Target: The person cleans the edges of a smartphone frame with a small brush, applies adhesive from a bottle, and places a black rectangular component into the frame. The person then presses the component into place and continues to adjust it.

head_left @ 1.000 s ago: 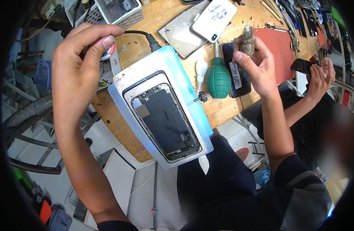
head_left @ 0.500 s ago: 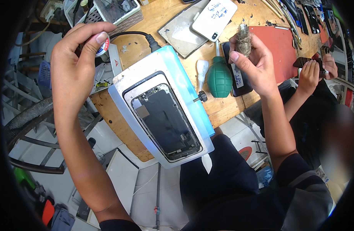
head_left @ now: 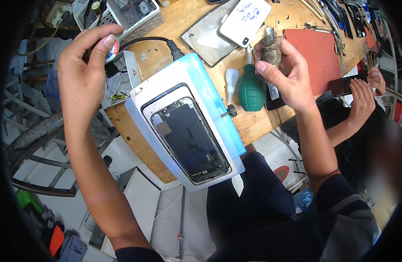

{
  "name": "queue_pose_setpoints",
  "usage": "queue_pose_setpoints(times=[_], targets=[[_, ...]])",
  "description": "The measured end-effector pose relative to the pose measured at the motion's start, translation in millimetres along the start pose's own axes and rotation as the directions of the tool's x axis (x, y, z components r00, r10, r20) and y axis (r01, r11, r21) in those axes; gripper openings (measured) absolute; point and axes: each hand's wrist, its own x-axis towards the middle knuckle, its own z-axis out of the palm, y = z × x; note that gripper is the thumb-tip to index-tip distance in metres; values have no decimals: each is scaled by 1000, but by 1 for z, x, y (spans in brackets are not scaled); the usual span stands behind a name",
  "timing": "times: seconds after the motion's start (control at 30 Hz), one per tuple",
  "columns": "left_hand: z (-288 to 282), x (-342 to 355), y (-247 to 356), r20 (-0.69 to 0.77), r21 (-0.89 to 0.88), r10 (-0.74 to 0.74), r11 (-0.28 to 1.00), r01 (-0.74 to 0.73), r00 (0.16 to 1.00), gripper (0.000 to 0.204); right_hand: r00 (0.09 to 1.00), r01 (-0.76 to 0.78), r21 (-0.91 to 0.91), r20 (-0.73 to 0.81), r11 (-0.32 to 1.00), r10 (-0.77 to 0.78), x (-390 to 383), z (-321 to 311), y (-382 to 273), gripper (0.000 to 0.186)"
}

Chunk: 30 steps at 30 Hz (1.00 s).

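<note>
My left hand [head_left: 85,67] is closed on a small round spool [head_left: 113,50] with a red, white and blue label, above the back left of a light-blue machine. My right hand [head_left: 285,76] grips a stick wound with brownish, tangled thread [head_left: 271,47], over a green blower bulb [head_left: 252,91]. Between my forearms, the machine's pale top plate [head_left: 186,67] carries an opened phone screen assembly [head_left: 185,142] in a frame, with a black knob [head_left: 231,111] at its right side and a black cable [head_left: 174,50] at the back. A small white bottle [head_left: 231,81] lies beside the bulb.
Behind are a grey tray [head_left: 198,39], a white phone [head_left: 244,22] and crates of parts [head_left: 135,11]. A red mat [head_left: 312,56] and several long tools [head_left: 330,24] lie right on the wooden bench [head_left: 148,166]. At the right, another person's hands [head_left: 361,102] handle a dark phone [head_left: 341,87].
Both my hands have shifted a little leftward, still holding the spool and the wound stick. The other person's hands and dark phone have moved slightly.
</note>
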Motion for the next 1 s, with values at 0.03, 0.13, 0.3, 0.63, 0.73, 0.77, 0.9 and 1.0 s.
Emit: queue_pose_setpoints(times=[0.03,0.13,0.3,0.63,0.73,0.77,0.9,1.0], targets=[[-2,-3,-1,-10,1,13,1000,-13,1000,18,1000,3,11,-2,1000,-3,0,1,0,38],[-8,-29,0,-112,23,-74,997,77,991,18,1000,13,35,-10,999,-13,2,1,-1,38],[-17,-87,4,-191,-24,-298,954,299,935,18,999,34,1,-35,999,-34,5,-5,-4,39],[-6,-145,25,-108,-149,-424,901,407,899,17,988,105,-123,-102,987,-117,25,-30,-4,40],[-7,-164,30,-122,-160,-432,897,412,894,16,992,72,-142,-90,987,-85,29,-27,-7,39],[-7,-170,31,-132,-156,-419,904,398,898,16,993,53,-152,-97,987,-68,31,-25,-9,39],[-5,-195,31,-194,-216,-503,859,464,842,14,994,109,-112,-18,988,-112,38,-11,-11,36],[-9,-211,26,-221,-196,-544,838,510,809,15,985,167,-107,63,980,-161,46,2,-10,37]])
